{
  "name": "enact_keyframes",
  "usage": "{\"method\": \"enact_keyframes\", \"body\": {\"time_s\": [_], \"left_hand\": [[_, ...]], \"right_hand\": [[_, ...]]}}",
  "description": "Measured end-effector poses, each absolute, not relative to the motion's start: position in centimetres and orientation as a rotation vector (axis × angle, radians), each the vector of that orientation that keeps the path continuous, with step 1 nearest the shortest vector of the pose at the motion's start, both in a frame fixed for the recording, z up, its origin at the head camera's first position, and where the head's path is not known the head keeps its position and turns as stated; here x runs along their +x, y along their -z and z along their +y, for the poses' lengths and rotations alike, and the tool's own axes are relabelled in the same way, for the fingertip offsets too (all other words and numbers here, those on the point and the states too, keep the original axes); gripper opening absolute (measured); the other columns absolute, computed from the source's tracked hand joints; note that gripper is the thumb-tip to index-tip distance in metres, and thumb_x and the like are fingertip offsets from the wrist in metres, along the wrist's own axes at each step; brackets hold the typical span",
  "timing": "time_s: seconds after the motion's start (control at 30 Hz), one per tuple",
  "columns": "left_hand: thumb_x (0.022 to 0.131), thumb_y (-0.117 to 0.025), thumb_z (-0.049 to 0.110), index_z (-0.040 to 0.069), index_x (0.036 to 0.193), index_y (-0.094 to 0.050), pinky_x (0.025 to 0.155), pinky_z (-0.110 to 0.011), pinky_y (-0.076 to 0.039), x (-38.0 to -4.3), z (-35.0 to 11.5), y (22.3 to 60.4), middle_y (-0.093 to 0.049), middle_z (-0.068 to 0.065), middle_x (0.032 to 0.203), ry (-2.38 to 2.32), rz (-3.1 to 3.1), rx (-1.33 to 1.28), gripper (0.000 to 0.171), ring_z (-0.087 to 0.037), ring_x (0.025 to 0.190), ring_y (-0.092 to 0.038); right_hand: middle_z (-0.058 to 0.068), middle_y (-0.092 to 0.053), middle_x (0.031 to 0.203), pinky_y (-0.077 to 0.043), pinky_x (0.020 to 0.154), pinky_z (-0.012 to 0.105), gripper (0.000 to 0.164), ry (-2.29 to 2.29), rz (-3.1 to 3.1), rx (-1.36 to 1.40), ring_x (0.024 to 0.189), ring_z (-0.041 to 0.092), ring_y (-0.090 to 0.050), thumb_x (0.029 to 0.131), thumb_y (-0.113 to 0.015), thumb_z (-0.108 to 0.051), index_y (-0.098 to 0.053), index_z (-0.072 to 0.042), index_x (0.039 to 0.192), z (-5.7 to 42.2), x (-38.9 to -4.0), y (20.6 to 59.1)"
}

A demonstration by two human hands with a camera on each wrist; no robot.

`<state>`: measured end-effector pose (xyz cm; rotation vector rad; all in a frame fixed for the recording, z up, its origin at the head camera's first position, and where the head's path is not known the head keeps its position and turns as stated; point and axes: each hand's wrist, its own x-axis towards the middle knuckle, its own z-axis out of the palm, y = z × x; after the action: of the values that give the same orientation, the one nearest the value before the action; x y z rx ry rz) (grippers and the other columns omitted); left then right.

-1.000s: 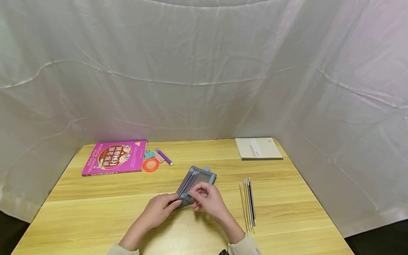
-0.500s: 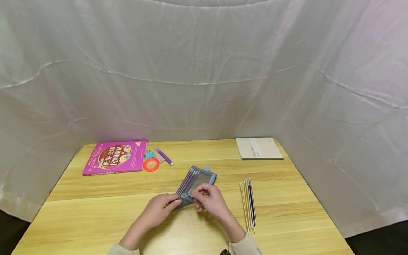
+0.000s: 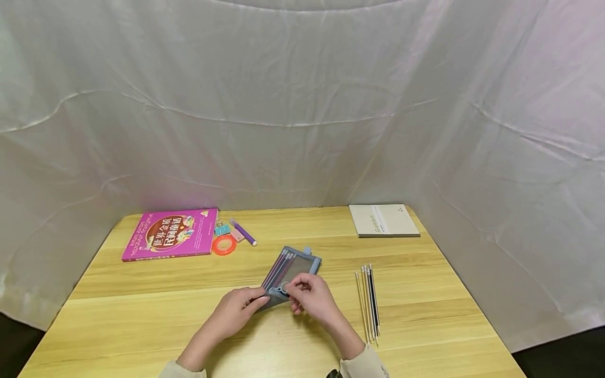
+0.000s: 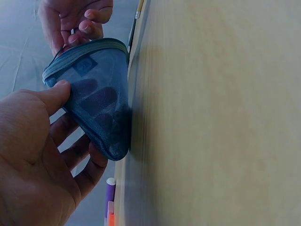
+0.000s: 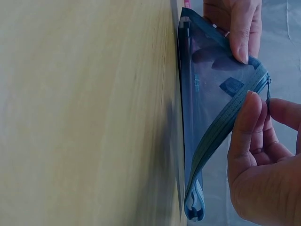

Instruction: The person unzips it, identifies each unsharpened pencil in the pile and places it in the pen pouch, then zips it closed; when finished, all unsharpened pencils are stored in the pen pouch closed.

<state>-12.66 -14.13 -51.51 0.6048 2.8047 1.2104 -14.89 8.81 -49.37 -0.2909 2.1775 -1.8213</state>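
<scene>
A blue-grey mesh pencil pouch (image 3: pixel 302 266) rests slantwise over the table in front of me, with several pencils (image 3: pixel 278 270) showing through it. My left hand (image 3: pixel 238 311) grips its near left corner, thumb on the face and fingers behind, as the left wrist view shows. My right hand (image 3: pixel 313 300) pinches the ring-shaped zipper pull (image 3: pixel 284 286) between thumb and index finger. In the right wrist view the slider sits at the left-hand end of the zipper (image 5: pixel 221 127), whose toothed edge runs bare toward a gaping far end. The right hand's other fingers are curled.
Several pencils (image 3: pixel 369 304) lie in a loose bundle to the right. At the back left are a pink book (image 3: pixel 172 233), an orange tape roll (image 3: pixel 224 244), a blue binder clip (image 3: pixel 221 230) and a purple marker (image 3: pixel 244 232). A pale notebook (image 3: pixel 384 220) lies back right.
My right hand has shifted very slightly to the right with the zipper pull. The left hand and the pouch have stayed nearly still.
</scene>
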Motion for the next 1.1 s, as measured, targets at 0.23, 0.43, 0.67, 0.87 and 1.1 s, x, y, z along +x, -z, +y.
{"method": "enact_keyframes", "body": {"time_s": [0.23,0.43,0.67,0.87,1.1], "left_hand": [[0.105,-0.061,0.035,0.025,0.078,-0.06,0.06,-0.021,-0.037,-12.6,-14.2,51.5,-0.042,0.016,0.068,-1.187,2.826,0.619,0.028,0.001,0.064,-0.041],[0.104,-0.062,0.035,0.026,0.086,-0.069,0.061,-0.021,-0.039,-12.4,-14.5,51.4,-0.049,0.016,0.071,-1.193,2.83,0.585,0.021,0.001,0.066,-0.044],[0.104,-0.062,0.036,0.027,0.103,-0.078,0.064,-0.022,-0.041,-12.3,-15.0,51.2,-0.062,0.014,0.081,-1.19,2.842,0.53,0.018,-0.001,0.071,-0.049],[0.105,-0.061,0.037,0.027,0.1,-0.076,0.062,-0.022,-0.04,-12.3,-15.2,51.1,-0.056,0.015,0.075,-1.185,2.823,0.527,0.019,0.0,0.069,-0.047],[0.105,-0.059,0.039,0.023,0.113,-0.078,0.07,-0.024,-0.05,-12.2,-15.6,50.9,-0.073,0.01,0.095,-1.196,2.84,0.507,0.026,-0.002,0.081,-0.061]], "right_hand": [[0.029,-0.068,0.08,-0.059,0.054,0.028,0.018,1.806,2.182,-0.286,0.055,0.013,-0.063,0.098,-0.071,-0.013,-0.067,0.004,0.093,8.8,-15.0,49.5],[0.027,-0.068,0.078,-0.059,0.054,0.03,0.018,1.77,2.203,-0.27,0.054,0.013,-0.063,0.098,-0.071,-0.013,-0.067,0.003,0.091,9.5,-15.3,49.7],[0.019,-0.067,0.072,-0.061,0.055,0.034,0.017,1.729,2.248,-0.24,0.054,0.015,-0.064,0.097,-0.072,-0.011,-0.067,0.002,0.09,10.2,-15.7,49.8],[0.024,-0.069,0.078,-0.062,0.058,0.036,0.017,1.692,2.264,-0.237,0.057,0.017,-0.066,0.097,-0.072,-0.013,-0.067,0.001,0.09,10.7,-16.0,49.9],[0.019,-0.068,0.073,-0.059,0.054,0.032,0.018,1.659,2.357,-0.218,0.056,0.018,-0.066,0.096,-0.073,-0.012,-0.067,0.002,0.087,11.9,-16.6,50.2]]}}
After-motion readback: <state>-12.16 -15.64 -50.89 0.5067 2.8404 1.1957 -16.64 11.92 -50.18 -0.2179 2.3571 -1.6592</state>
